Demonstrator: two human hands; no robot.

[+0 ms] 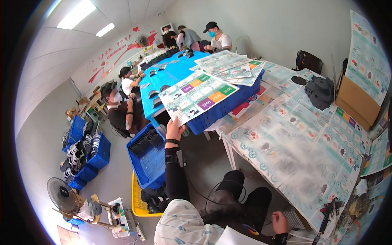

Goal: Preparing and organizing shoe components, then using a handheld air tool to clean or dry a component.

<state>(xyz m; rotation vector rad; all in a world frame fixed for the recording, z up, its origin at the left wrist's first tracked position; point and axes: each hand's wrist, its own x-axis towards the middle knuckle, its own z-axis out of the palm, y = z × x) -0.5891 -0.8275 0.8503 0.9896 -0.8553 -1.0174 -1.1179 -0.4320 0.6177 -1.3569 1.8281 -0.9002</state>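
Observation:
My left hand (174,131) is closed on the near corner of a printed sheet (196,97) with green, purple and orange panels. The sheet slants over the near end of a blue plastic crate (204,121). More printed sheets (232,67) lie across the crate's top, behind the held one. Low in the view, my right hand (280,222) is beside my leg, below the table's edge, with its fingers curled in and nothing visible in them. A printed-paper-covered table (277,134), hazed with grey, stands to my right.
Dark curved pieces (320,92) are heaped on the table by a cardboard box (357,100). A black gun-shaped tool (330,210) lies at its near right edge. Left are a blue crate (149,169), a yellow basket (136,196) and a fan (63,194). People sit along the blue table (171,71).

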